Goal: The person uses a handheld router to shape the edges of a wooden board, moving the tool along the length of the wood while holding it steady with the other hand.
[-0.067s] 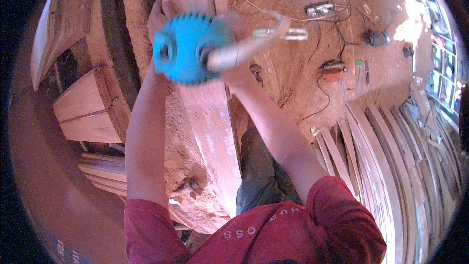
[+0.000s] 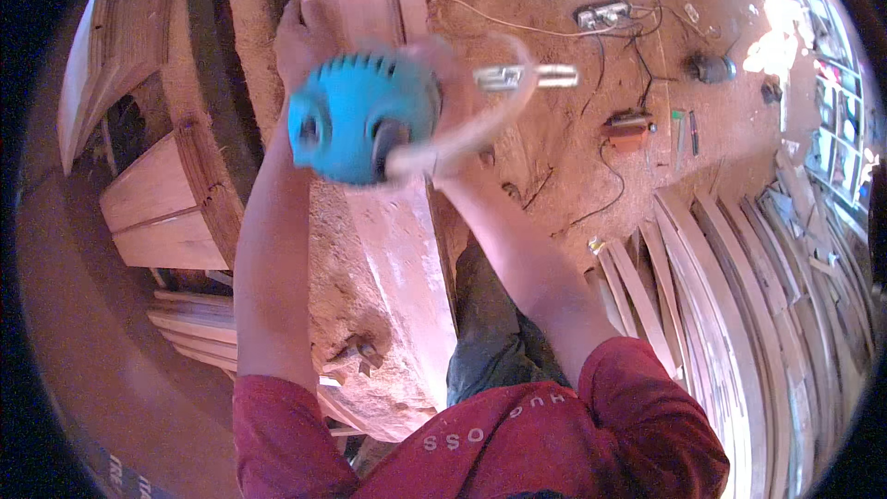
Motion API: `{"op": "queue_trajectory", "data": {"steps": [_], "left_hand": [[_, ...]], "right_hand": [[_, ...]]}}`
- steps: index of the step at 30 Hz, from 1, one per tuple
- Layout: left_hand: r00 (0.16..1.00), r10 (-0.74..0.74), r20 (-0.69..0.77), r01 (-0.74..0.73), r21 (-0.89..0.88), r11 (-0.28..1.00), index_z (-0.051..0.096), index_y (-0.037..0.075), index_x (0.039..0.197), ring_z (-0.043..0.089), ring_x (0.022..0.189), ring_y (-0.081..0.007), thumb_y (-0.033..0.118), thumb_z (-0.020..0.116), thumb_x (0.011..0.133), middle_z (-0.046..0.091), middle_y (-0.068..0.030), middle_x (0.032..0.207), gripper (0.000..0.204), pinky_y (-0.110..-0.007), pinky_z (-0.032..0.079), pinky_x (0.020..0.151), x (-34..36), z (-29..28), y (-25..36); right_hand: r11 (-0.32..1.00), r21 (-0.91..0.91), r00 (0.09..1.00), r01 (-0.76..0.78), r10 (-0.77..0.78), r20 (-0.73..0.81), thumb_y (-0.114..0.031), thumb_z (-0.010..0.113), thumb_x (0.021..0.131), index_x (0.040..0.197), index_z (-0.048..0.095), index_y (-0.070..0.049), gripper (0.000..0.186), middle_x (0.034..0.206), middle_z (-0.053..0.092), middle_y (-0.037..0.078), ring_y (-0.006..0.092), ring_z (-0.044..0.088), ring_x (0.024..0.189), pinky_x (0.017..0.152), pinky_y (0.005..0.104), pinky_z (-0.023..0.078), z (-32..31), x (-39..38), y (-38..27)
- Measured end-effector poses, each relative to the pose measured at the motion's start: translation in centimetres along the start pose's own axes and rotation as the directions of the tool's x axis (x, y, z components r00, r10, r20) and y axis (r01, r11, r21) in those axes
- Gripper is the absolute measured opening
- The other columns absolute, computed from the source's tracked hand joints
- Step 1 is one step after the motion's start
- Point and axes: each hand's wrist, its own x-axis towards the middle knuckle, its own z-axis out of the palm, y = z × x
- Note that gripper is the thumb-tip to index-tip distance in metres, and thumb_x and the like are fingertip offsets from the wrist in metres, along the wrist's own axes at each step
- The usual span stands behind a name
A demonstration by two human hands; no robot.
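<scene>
Though blurred, blue tool [image 2: 356, 111] seemingly end-on.

Glare far right, floor patch [image 2: 774, 48] washed out; near left dim. Blue tool [image 2: 358, 120] soft, its pale cord [image 2: 455, 149] motion-blurred. Grainy; fisheye bends edges, corners black.

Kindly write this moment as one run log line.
left hand: beside blue rounded power tool; right hand: at tool's right, grip unclear; pale wooden plank: beneath
</scene>
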Motion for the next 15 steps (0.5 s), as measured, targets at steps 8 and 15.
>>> {"op": "queue_trajectory", "data": {"steps": [8, 15], "left_hand": [[0.997, 0.073, 0.007, -0.073, 0.086, 0.994, 0.058, 0.002, 0.136, 0.057, 0.124, -0.0440, 0.044, 0.045, 0.100, 0.062, -0.0267, 0.131, 0.056, -0.049, 0.045, 0.104, 1.9, 1.3, -3.0], [0.996, 0.061, 0.058, -0.079, 0.415, 0.906, 0.025, 0.017, 0.157, 0.042, 0.137, -0.0491, 0.066, 0.068, 0.079, 0.034, -0.0269, 0.154, 0.102, -0.062, 0.038, 0.108, -1.0, 1.2, 5.2]], "right_hand": [[0.991, -0.118, 0.998, 0.068, -0.065, 0.027, -0.021, 0.080, 0.078, 0.116, 0.060, -0.008, 0.046, 0.113, 0.069, 0.015, 0.0347, 0.066, 0.107, 0.094, 0.0485, 0.054, -5.7, -14.8, -9.3], [0.957, 0.215, 0.979, -0.192, 0.174, 0.102, -0.044, 0.074, 0.084, 0.113, 0.061, -0.007, 0.049, 0.103, 0.069, 0.012, 0.0318, 0.065, 0.095, 0.093, 0.0505, 0.050, -14.1, -18.3, -7.6]]}}
